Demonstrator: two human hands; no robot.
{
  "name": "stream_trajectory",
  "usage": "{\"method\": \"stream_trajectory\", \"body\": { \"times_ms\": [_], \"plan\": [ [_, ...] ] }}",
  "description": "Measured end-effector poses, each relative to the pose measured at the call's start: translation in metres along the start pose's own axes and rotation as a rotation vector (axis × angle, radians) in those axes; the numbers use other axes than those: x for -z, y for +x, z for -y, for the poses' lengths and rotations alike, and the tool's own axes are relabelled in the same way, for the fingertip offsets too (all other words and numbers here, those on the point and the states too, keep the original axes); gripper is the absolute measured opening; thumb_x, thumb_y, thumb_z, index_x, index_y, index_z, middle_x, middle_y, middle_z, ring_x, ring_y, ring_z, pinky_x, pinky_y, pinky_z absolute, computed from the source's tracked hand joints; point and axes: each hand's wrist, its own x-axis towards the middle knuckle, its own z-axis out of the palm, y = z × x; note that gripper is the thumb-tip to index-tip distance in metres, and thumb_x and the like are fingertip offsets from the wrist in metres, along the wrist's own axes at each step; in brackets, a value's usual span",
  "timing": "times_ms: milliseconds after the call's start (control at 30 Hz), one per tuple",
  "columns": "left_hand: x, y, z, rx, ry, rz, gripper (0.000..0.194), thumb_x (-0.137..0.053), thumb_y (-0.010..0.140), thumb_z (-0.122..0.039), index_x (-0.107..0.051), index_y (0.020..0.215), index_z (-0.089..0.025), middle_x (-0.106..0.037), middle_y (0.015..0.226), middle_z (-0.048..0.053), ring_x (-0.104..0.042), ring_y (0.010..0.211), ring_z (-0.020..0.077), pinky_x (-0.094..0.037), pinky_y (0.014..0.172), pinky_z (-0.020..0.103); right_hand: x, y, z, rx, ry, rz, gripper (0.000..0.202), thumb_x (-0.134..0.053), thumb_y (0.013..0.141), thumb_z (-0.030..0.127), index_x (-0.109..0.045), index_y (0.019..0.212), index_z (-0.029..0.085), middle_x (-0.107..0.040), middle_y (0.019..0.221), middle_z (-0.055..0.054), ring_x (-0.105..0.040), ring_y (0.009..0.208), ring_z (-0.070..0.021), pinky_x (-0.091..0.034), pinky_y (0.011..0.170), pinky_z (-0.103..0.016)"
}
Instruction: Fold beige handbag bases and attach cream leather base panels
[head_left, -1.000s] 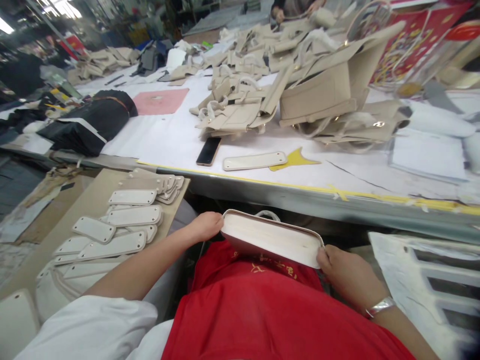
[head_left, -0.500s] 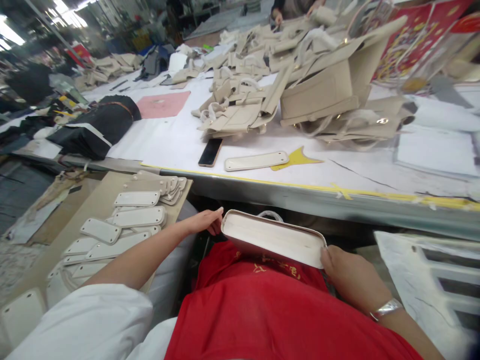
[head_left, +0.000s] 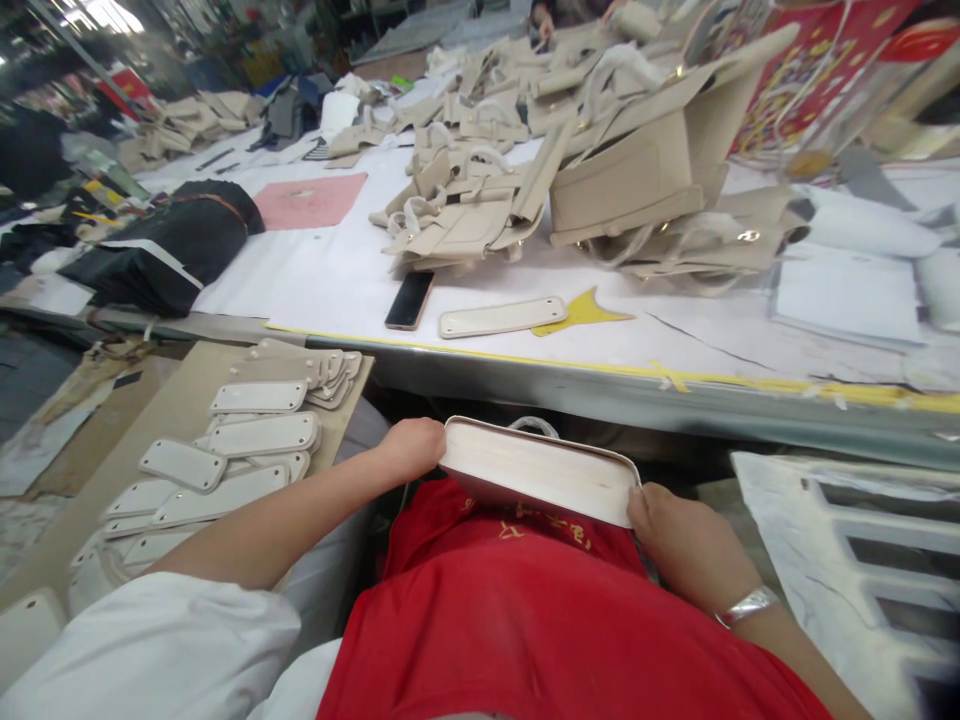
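A bag body with a pale, flat panel [head_left: 536,472] facing up is held at my lap, in front of the red apron [head_left: 525,610]. My left hand [head_left: 414,447] is closed on its left end, and my right hand [head_left: 669,520] grips its right end, the thumb near the corner. A pale loop handle [head_left: 534,426] shows behind the panel's far edge. The fingertips of both hands are partly hidden by the bag. Pale strips with holes [head_left: 259,435] lie on a board left of my left arm.
Beyond the table edge [head_left: 525,366] lie a phone [head_left: 409,300], a pale strip [head_left: 501,317], a yellow piece [head_left: 589,313], beige bags [head_left: 634,195] and a black bundle [head_left: 202,235]. A white slotted sheet [head_left: 847,560] is at right. Another person's hand [head_left: 545,26] shows far back.
My left hand, whose fingers were partly extended at the bag's left corner, has now closed on that end. The whole view has shifted slightly, moving the scene left.
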Motion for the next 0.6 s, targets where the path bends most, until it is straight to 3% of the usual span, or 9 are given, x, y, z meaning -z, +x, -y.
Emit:
{"method": "stream_trajectory", "body": {
  "times_ms": [233,433,500,600],
  "plan": [
    [-0.002,-0.002,0.012,-0.062,-0.122,0.009,0.038,-0.025,0.089,-0.027,-0.059,0.078,-0.014,-0.063,0.081,0.009,-0.058,0.075,0.0180,-0.042,0.069,0.027,-0.002,-0.001,-0.002,-0.002,0.038,-0.016,0.015,-0.042,0.085,0.018,-0.055,0.085,0.009,-0.058,0.070,-0.012,-0.062,0.065,-0.0208,-0.038,0.056,-0.027],
    [0.002,0.006,0.020,-0.043,-0.251,0.052,0.033,-0.034,0.085,-0.031,-0.054,0.066,-0.014,-0.061,0.072,0.009,-0.057,0.070,0.0191,-0.042,0.066,0.029,-0.005,0.002,-0.004,0.069,-0.075,0.019,0.018,-0.041,0.084,0.016,-0.056,0.092,0.009,-0.058,0.081,-0.014,-0.062,0.067,-0.0225,-0.036,0.052,-0.027],
    [0.000,0.006,0.029,-0.044,-0.504,0.184,0.041,-0.029,0.087,-0.041,-0.054,0.068,-0.014,-0.059,0.068,0.007,-0.057,0.064,0.0162,-0.043,0.061,0.027,-0.007,0.002,-0.005,0.115,-0.136,0.019,0.021,-0.038,0.085,0.014,-0.055,0.095,0.009,-0.057,0.084,-0.014,-0.062,0.067,-0.0237,-0.035,0.051,-0.027],
    [-0.012,0.004,0.043,-0.006,-1.151,0.390,0.045,-0.041,0.082,-0.054,-0.053,0.074,-0.012,-0.058,0.066,0.005,-0.055,0.058,0.0121,-0.043,0.056,0.024,-0.011,0.003,-0.007,0.151,-0.203,0.014,0.022,-0.037,0.084,0.012,-0.055,0.097,0.009,-0.055,0.084,-0.013,-0.062,0.066,-0.0248,-0.035,0.049,-0.028]
  ]
}}
